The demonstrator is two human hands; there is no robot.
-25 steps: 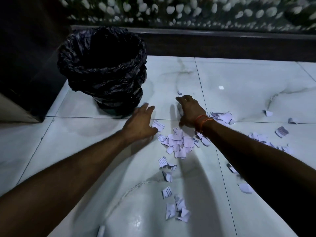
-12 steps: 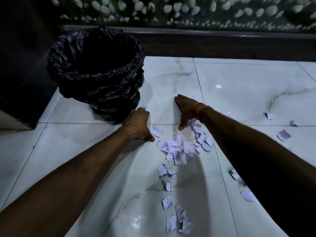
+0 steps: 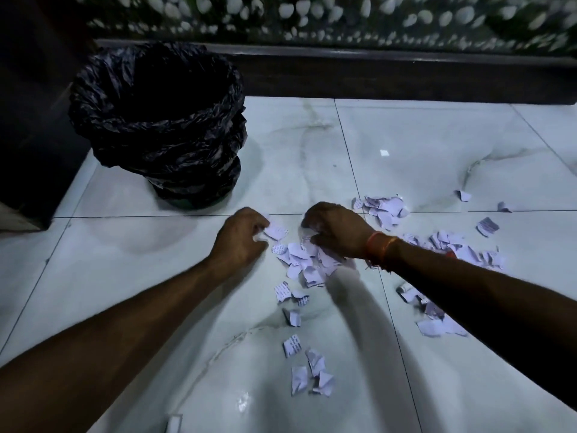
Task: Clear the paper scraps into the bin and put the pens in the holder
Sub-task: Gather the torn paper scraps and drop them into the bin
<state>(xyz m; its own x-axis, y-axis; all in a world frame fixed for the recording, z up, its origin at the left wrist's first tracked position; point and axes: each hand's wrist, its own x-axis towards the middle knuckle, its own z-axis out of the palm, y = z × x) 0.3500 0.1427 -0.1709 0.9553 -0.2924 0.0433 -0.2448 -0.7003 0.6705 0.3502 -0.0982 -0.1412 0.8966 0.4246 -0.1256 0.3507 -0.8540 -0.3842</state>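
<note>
Torn white paper scraps lie on a pale marble tile floor, with the thickest pile (image 3: 304,264) between my hands. My left hand (image 3: 242,237) has its fingers curled around a scrap (image 3: 276,230) at the pile's left edge. My right hand (image 3: 335,231), with orange threads at the wrist, curls down over the pile's top and grips scraps. A bin (image 3: 159,120) lined with a black plastic bag stands beyond my left hand. No pens or holder are in view.
More scraps lie at the right (image 3: 382,207), (image 3: 462,248), along my right forearm (image 3: 434,326) and toward me (image 3: 312,373). A dark cabinet (image 3: 28,120) stands left of the bin. A dark skirting (image 3: 374,76) runs along the far wall.
Both hands have pulled back toward me from near the bin and curled their fingers onto the scraps. The right hand dragged scraps in toward the pile.
</note>
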